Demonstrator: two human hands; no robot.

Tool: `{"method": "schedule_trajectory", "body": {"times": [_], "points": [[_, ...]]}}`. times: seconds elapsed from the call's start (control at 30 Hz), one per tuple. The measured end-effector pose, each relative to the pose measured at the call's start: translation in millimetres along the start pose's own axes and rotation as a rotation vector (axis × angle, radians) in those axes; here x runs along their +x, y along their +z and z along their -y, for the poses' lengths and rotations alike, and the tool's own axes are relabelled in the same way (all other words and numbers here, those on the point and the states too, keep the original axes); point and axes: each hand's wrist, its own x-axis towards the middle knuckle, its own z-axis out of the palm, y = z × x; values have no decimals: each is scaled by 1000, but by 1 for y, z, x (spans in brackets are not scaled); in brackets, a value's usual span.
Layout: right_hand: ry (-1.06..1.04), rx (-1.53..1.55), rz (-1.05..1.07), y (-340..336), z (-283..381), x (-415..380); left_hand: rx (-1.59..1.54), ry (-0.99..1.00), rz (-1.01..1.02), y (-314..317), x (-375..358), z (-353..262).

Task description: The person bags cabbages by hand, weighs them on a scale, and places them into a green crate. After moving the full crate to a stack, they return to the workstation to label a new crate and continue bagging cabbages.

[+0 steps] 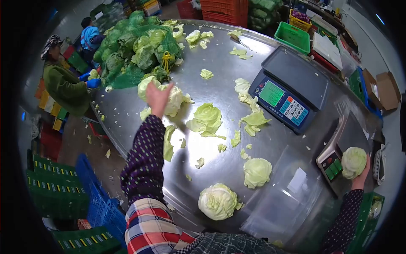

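My left hand [158, 98] reaches out over the metal table [228, 148], fingers apart, right at two pale cabbages; one of them [174, 103] is partly behind it. Whether the fingers touch them I cannot tell. At the far right, my right hand [363, 174] is wrapped round the side of a cabbage [354, 162] on or just above a scale [347, 135]. Two more cabbages, one [257, 172] beside clear plastic bags [281, 194] and one [218, 201] at the near edge, rest on the table. Loose leaves [206, 119] lie in the middle.
A dark scale [292, 86] with a lit display stands at the back right. Netted cabbages [137, 48] are piled at the back left. Near them a person in green [63, 86] wears blue gloves; another is in blue [89, 37]. A knife [240, 41] lies near the far edge.
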Motion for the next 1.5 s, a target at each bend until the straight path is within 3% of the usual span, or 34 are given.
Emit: {"method": "schedule_trajectory", "body": {"times": [0.07,0.13,0.2,0.27,0.33,0.4,0.47,0.53,0.6,0.63,0.73,0.77,0.83,0.87,0.9,0.93,1.03,1.07,1.13,1.2,1.23,1.33,1.37,1.4,1.5], "points": [[-7,-12,5,-13,22,37,56,-186,20,16,39,34],[-12,-16,2,-20,34,57,126,-196,-37,16,56,47],[-57,-121,-346,-27,40,72,197,-209,-87,19,72,58],[-19,-204,-353,-61,37,89,225,-223,-170,34,86,72],[25,-560,-528,-64,39,83,324,-149,-109,48,103,96],[-498,-1289,-562,-135,55,103,429,-26,-161,46,108,108],[-788,-1447,-604,35,7,15,260,-31,34,18,109,99],[-975,-1426,-340,102,-28,-21,12,-164,96,-8,106,93],[-1048,-1507,60,168,-59,-53,-54,-139,-65,1,127,115],[-920,-1472,176,182,-73,-60,-102,-124,-94,16,152,140],[-536,-1334,494,227,-107,-76,-13,-112,66,58,149,153],[-416,-1267,532,236,-121,-80,-92,-122,76,38,117,119],[-156,-1123,597,259,-152,-84,-320,-150,254,23,94,110],[-10,-1039,622,274,-168,-90,-376,-193,224,27,75,113],[93,-991,680,291,-185,-95,-479,-141,263,24,50,105],[190,-939,736,312,-204,-97,-356,-29,187,22,24,93],[222,-754,758,372,-251,-111,-322,24,336,3,-38,45],[246,-741,739,387,-262,-115,-78,108,364,-12,-55,20],[316,-617,682,401,-290,-121,165,754,-157,-17,-89,-11],[217,-723,549,405,-287,-134,-197,776,139,-3,-126,-36],[227,-665,569,394,-297,-130,-22,938,265,8,-148,-41],[295,-455,536,371,-298,-128,-162,797,250,37,-197,-57],[386,-344,528,370,-288,-137,-326,615,249,46,-208,-62],[320,-406,555,364,-286,-145,-404,524,193,50,-212,-65],[254,-68,598,327,-229,-171,-605,788,161,-17,-230,-104]]}}
